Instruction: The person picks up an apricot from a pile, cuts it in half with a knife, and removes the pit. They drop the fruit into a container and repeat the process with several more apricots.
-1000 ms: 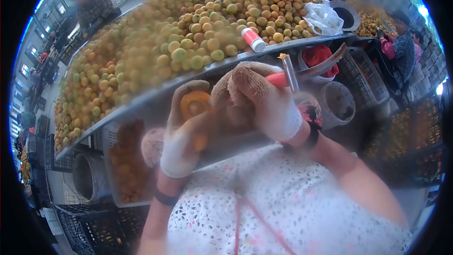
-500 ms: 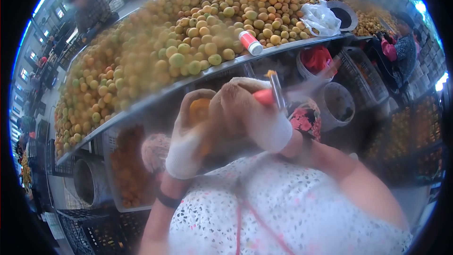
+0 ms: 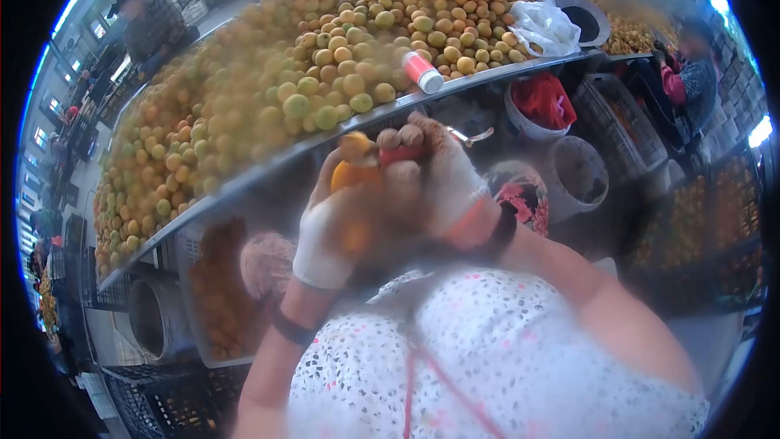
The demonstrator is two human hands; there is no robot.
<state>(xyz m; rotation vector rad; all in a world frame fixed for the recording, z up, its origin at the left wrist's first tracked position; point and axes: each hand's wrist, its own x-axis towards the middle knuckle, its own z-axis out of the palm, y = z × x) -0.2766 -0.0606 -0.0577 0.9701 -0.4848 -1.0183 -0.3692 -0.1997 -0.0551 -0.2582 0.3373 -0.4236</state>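
Note:
White gloves, stained brownish at the fingers, cover both hands. My left hand point(image 3: 321, 236) is closed around a round orange fruit point(image 3: 354, 177), held in front of my chest. A yellowish flap point(image 3: 356, 146) shows at the fruit's top, beside my fingers. My right hand point(image 3: 448, 183) wraps round the red handle of a peeler point(image 3: 400, 154), close against the fruit. The peeler's metal end point(image 3: 473, 136) sticks out to the right, beyond the knuckles. A brown smear on the view blurs the area below my hands.
Beyond my hands, a metal-edged table point(image 3: 244, 174) bears a heap of orange-green fruit point(image 3: 341, 73), a red-and-white bottle point(image 3: 422, 72) and a white plastic bag point(image 3: 546, 26). Below stand a bucket with a red bag point(image 3: 543, 102), another bucket point(image 3: 578, 175) and a crate point(image 3: 218, 293). People sit farther off.
My right hand has turned, bringing the red handle to the left against the fruit and the metal end from upright to pointing right. The yellowish flap now shows on the fruit's top.

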